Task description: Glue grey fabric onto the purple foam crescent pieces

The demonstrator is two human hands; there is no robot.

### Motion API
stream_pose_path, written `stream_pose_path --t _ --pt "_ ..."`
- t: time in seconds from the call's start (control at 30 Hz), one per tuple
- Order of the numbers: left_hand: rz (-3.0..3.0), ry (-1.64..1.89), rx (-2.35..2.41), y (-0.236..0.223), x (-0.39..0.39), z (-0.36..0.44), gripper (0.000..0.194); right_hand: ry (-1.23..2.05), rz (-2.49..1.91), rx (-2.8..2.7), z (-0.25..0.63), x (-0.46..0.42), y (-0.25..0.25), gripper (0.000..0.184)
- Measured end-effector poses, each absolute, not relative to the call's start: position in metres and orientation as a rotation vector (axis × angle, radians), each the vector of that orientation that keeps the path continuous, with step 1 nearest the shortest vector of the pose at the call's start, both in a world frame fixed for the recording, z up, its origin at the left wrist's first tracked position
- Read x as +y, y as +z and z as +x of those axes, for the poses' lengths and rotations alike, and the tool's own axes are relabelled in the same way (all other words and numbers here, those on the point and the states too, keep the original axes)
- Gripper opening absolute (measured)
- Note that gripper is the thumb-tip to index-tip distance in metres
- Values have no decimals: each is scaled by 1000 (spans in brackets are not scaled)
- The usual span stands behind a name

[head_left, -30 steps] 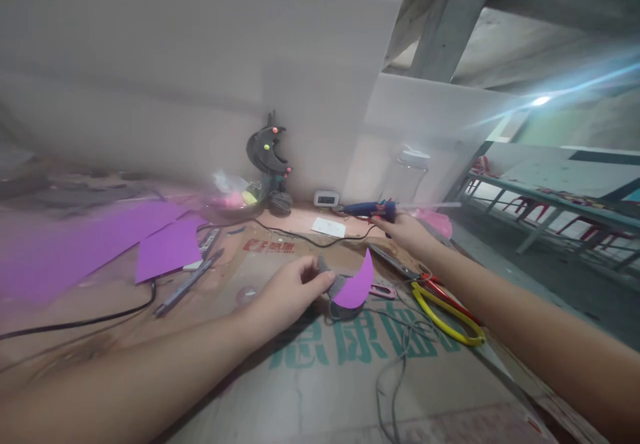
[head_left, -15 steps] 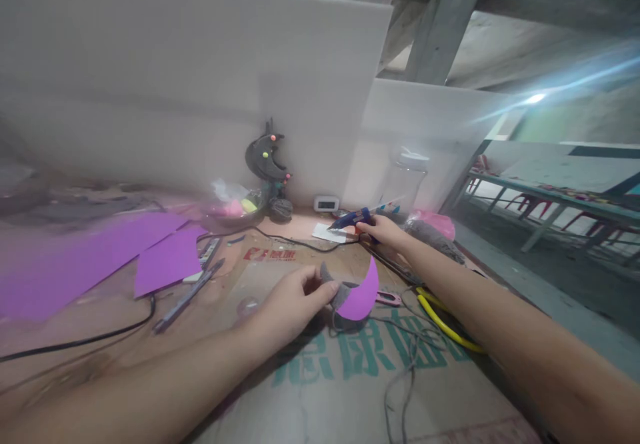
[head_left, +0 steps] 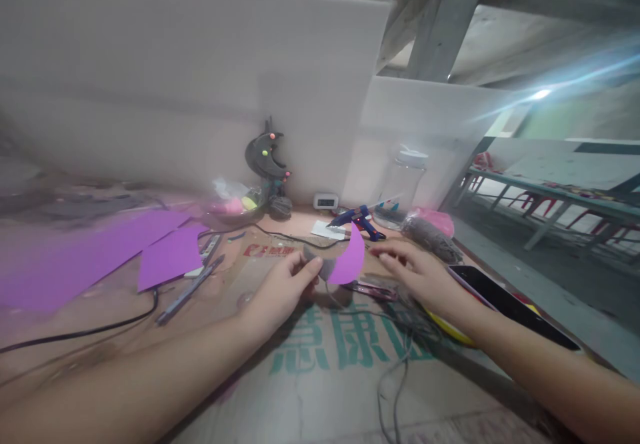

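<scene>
Between the thumb and fingers of my left hand (head_left: 287, 284) is a purple paper crescent (head_left: 351, 257), its left part covered in grey yarn. A grey strand trails from it onto the cardboard (head_left: 340, 384). My right hand (head_left: 415, 267) hovers to the right of the crescent, fingers apart and holding nothing. Just beyond it a blue glue gun (head_left: 357, 219) rests on the table, its nozzle over a white card (head_left: 327, 230). A pink-handled cutter (head_left: 374, 290) lies below the crescent.
Purple paper sheets (head_left: 170, 257) and a pen (head_left: 190, 291) lie at left. A finished-looking grey moon (head_left: 265, 156) leans at the back. Also around are a clear jar (head_left: 400, 184), a grey yarn skein (head_left: 433, 237), a phone (head_left: 510, 304) and a small digital clock (head_left: 326, 201).
My right hand has let go of the glue gun, leaving it on the table, and moved back toward the crescent. My left hand has shifted slightly left and up with the crescent.
</scene>
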State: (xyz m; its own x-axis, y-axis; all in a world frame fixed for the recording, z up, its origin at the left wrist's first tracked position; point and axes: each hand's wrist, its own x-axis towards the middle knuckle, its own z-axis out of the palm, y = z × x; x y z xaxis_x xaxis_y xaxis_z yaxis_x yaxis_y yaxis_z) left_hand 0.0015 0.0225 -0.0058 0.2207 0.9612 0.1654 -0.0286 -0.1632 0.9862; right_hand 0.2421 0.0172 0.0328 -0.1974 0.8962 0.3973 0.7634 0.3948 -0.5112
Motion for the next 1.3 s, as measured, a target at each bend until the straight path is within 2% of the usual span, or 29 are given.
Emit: stream_pose_path --t 0.17,0.5,0.77,1.0,1.3 --pt "1403 1173 935 -1 18 2 35 613 -1354 -2193 221 -11 21 34" --pt "1547 1152 994 -3 18 1 29 872 -1272 -2251 195 -41 16 42" --pt "1593 1112 996 -5 15 1 25 701 -1164 -2351 197 -47 11 23" --pt "1616 1045 981 1 7 3 18 398 -1130 -2339 206 -42 23 21" --pt "1725 1005 1099 0 8 3 26 235 -1214 -2371 218 -31 46 21"
